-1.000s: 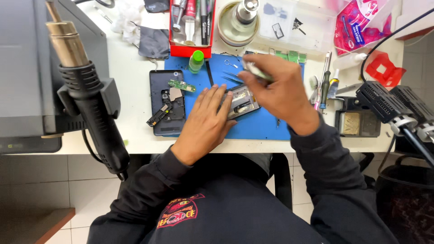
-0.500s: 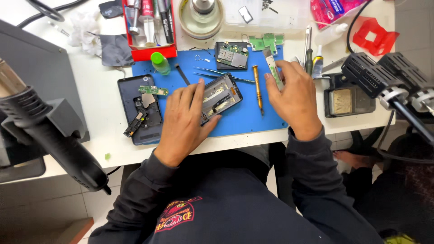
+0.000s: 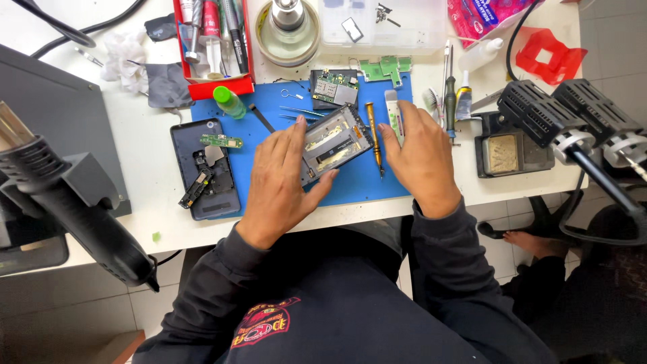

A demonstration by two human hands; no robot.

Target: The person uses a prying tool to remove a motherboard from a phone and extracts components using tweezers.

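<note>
While the left hand (image 3: 283, 178) lies flat on the blue mat (image 3: 350, 185), its fingers (image 3: 291, 138) are stretched out and slightly spread, resting against the near-left end of an opened phone frame (image 3: 333, 143) rather than clamped around it; the thumb reaches up along the frame's near edge. That frame lies flat near the middle of the mat, insides up, with its long axis running diagonally from near-left to far-right, so the far end points toward the loose circuit board (image 3: 333, 87) at the back of the mat. On the other side, the right hand (image 3: 421, 158) rests palm down at the mat's right edge, fingers loosely apart, and a white tube (image 3: 395, 118) lies under its fingertips (whether it is actually gripped cannot be told). Between frame and right hand lies a screwdriver with a gold handle (image 3: 375, 131), pointing toward the person. Left of the mat on the white worktop (image 3: 145, 152), a dark phone back cover (image 3: 202, 168) lies lengthwise away from the person, with a small green board (image 3: 221, 140) on it. A green-capped bottle (image 3: 229, 102) lies beside the red tray (image 3: 212, 84).
</note>
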